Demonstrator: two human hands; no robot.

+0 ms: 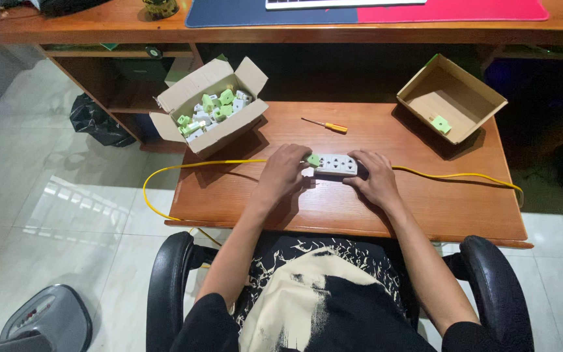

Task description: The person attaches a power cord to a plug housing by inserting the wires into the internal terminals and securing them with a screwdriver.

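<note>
We counted one white power strip (335,164) lying flat near the middle of the low wooden table (425,208), with one yellow cord (158,179) running off each end of it, left to loop over the floor and right across the tabletop. There were two cardboard boxes: the left box (211,107) stood open at the table's back left corner and was heaped with green and white adapters, too many and too jumbled for us to count, while the right box (451,98) held a single green adapter (440,124). One more green adapter (313,159) sat at the strip's left end, and one small screwdriver (325,124) with an orange handle lay alone behind the strip. Our left hand (285,171) was curled, its fingertips closed on that green adapter at the strip's end. Our right hand (376,177) lay over the strip's right end with the fingers loosely bent and pressing on the casing, steadying it rather than gripping round it; how the thumb stood we could not tell. Both forearms reached out from a black office chair (167,287).
</note>
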